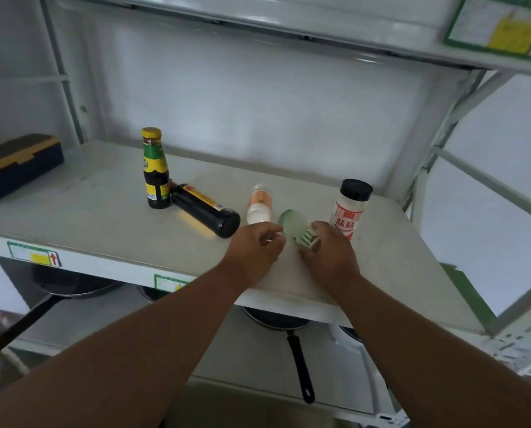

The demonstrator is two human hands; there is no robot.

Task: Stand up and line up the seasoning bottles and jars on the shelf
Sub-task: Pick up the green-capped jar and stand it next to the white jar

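Five seasoning containers are seen on the white shelf. Two stand upright: a dark sauce bottle with a yellow cap and green-and-yellow label, at about 10 o'clock from the hands, and a clear shaker with a black cap and red-and-white label, filled with white granules, at about 2 o'clock. Three lie on their sides: a black bottle with a red-and-yellow label, its neck touching the base of the upright bottle; a small clear jar with an orange label and white contents at 12 o'clock; and a green-lidded jar, its round end turned toward the camera.

The green-lidded jar is grasped by the right hand, fingers wrapped over its labelled body; its contents cannot be made out. The left hand is held just beside it with fingers loosely curled, gripping nothing.

One dark case with a tan lid is set at the shelf's far left. On the shelf below, several pans are stored, one pan with a black handle.
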